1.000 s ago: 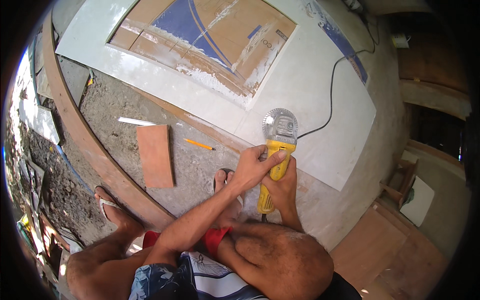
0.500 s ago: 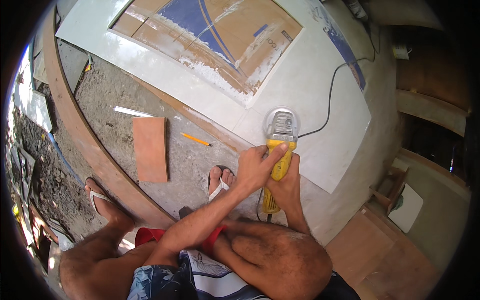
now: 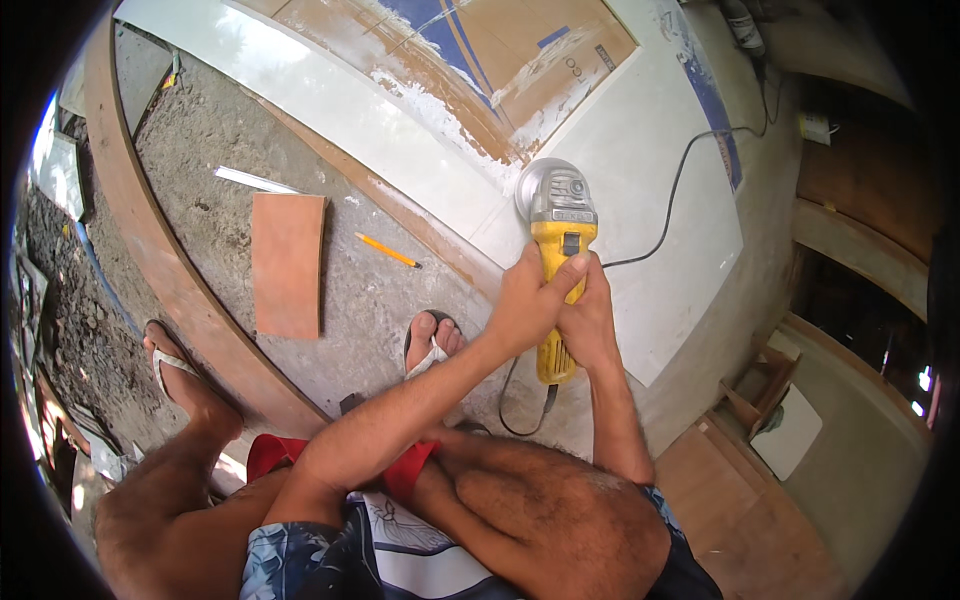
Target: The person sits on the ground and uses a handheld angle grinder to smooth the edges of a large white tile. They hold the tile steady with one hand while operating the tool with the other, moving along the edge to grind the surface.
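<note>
A yellow angle grinder [image 3: 566, 232] with a silver gear head is held over a white panel [image 3: 640, 300]. Its round disc [image 3: 524, 192] shows at the left of the head, close above the panel near the corner of a rectangular opening. My left hand [image 3: 528, 300] grips the grinder's body from the left, thumb laid across the top below the switch. Around the lower body from the right wraps my right hand [image 3: 588, 318]. From the grinder's rear end a black cord [image 3: 518, 415] loops down. Whether the disc touches the panel, I cannot tell.
Cardboard [image 3: 560, 80] smeared white shows through the panel's opening. On the concrete lie a brown wooden board [image 3: 288, 265], an orange pencil [image 3: 388, 250] and a white strip [image 3: 255, 180]. A long curved plank [image 3: 170, 250] runs along the left. Another dark cable [image 3: 670, 200] crosses the panel.
Both hands have moved the grinder forward, toward the opening's corner. Its body has turned, so the switch now shows and the disc appears more at the left side.
</note>
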A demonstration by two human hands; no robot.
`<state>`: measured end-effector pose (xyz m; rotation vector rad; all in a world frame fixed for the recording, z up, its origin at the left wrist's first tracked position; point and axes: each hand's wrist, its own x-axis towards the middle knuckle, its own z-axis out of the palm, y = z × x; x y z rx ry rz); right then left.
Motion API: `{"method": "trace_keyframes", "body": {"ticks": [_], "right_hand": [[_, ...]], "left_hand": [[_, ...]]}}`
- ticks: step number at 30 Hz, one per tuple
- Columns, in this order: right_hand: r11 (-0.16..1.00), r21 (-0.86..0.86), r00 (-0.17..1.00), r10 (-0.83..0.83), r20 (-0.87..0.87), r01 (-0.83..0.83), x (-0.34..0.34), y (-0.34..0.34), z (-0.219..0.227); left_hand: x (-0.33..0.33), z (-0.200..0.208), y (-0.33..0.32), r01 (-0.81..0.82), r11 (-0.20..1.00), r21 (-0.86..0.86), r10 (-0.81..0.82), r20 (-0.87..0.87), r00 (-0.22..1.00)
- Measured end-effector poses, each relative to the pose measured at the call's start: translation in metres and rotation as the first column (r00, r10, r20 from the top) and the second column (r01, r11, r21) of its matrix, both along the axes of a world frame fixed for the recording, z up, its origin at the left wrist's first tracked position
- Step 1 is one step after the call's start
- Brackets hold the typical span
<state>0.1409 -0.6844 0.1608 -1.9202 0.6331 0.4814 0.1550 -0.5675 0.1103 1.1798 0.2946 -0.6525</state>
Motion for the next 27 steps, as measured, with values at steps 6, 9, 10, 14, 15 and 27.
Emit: {"method": "trace_keyframes", "body": {"ticks": [6,9,10,14,15,27], "right_hand": [[0.998,-0.043,0.999,0.043,-0.021,-0.043,-0.001,0.007,-0.003],[0.996,-0.066,0.998,0.06,-0.03,-0.062,0.002,0.006,-0.004],[0.995,-0.073,0.997,0.065,-0.028,-0.067,0.003,0.005,-0.004],[0.997,-0.043,0.996,0.063,-0.061,-0.066,0.01,0.006,0.0],[0.998,-0.032,0.996,0.054,-0.07,-0.056,0.011,0.008,0.003],[0.995,-0.053,0.994,0.081,-0.074,-0.085,0.015,0.011,0.006]], "left_hand": [[-0.005,-0.009,0.007,0.0,1.0,-0.01,-0.001,-0.023,1.0],[-0.002,-0.007,0.007,-0.011,1.0,-0.015,0.011,-0.016,1.0],[0.0,-0.007,0.008,-0.003,1.0,-0.011,0.003,-0.014,1.0],[0.0,-0.011,0.003,-0.101,0.995,-0.003,0.101,0.02,0.995],[0.001,-0.011,0.004,-0.068,0.998,-0.001,0.068,-0.002,0.998],[0.006,-0.007,0.009,-0.001,1.0,-0.002,0.001,-0.062,0.998]]}}
